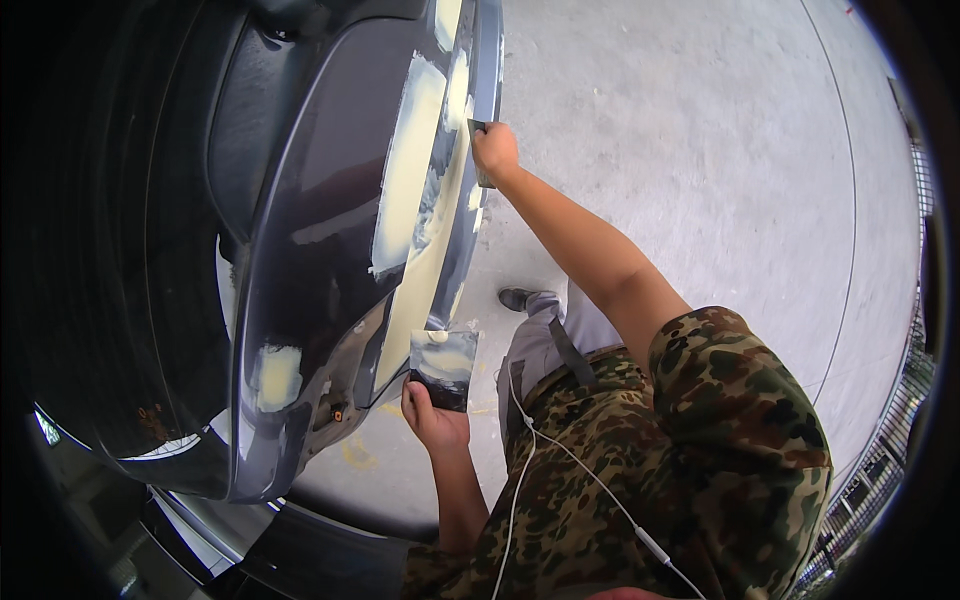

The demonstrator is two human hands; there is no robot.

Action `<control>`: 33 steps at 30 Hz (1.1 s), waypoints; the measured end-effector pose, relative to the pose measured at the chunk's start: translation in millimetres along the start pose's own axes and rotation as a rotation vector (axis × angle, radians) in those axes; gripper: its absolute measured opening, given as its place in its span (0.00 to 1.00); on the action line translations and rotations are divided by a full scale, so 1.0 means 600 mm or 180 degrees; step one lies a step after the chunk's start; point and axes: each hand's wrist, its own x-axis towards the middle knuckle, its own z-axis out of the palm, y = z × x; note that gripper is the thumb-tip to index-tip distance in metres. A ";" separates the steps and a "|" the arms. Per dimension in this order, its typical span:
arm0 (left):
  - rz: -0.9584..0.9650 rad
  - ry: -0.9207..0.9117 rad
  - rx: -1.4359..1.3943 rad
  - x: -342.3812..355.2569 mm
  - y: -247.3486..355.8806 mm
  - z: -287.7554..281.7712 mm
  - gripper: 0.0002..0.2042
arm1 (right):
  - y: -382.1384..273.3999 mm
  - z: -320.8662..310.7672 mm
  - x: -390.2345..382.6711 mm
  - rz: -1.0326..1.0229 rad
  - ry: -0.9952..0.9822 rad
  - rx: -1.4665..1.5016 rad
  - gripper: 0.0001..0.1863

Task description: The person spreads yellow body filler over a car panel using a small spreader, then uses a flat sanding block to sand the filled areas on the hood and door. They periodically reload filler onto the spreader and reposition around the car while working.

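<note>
A dark grey car bumper [300, 260] fills the left half, with pale cream filler patches [407, 150] along its edge and a smaller one [278, 378] lower down. My right hand [496, 150] grips a small dark flat scraper [484, 176] against the bumper's upper right edge, where cream filler lies beside it. Lower down, my left hand [433, 418] holds a square plate [444, 355] smeared with cream filler and dark marks, close beside the bumper's lower end.
A pale concrete floor [700, 150] lies to the right, bordered by a metal grate [890, 432] at the far edge. My shoe [514, 298] shows below the bumper's side. A white cable [575, 470] hangs over my camouflage shirt. More dark bodywork [300, 550] is at lower left.
</note>
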 end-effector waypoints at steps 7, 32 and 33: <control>-0.0066 0.0066 -0.0069 -0.001 -0.002 -0.005 0.21 | -0.034 0.018 0.056 -0.0125 0.0220 -0.0291 0.14; -0.0238 -0.0096 -0.0162 0.014 0.004 0.009 0.22 | -0.021 0.033 -0.133 -0.0010 0.0059 0.0016 0.14; -0.0247 -0.0127 -0.0178 0.014 0.005 0.006 0.22 | -0.021 0.034 -0.134 0.0067 -0.0036 0.0065 0.14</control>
